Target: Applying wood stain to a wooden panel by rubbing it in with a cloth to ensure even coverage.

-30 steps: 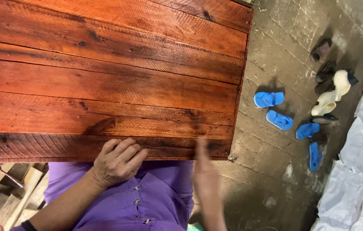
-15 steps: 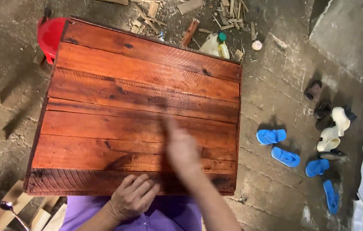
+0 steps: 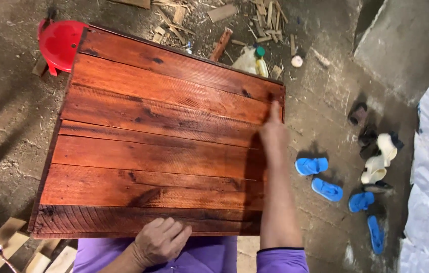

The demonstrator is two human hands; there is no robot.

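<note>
Two hands on a red-brown wooden tabletop

The plank tabletop (image 3: 159,136) fills the middle of the floor. The left hand (image 3: 160,241) curls over its near edge at 6 o'clock, gripping it; the right hand (image 3: 273,134) lies flat near the edge at 3 o'clock, one finger pointing toward 12, holding nothing. A red stool (image 3: 60,43) sits at 10 o'clock, wood scraps (image 3: 214,20) at 12, blue sandals (image 3: 326,177) on the concrete at 4.
</note>
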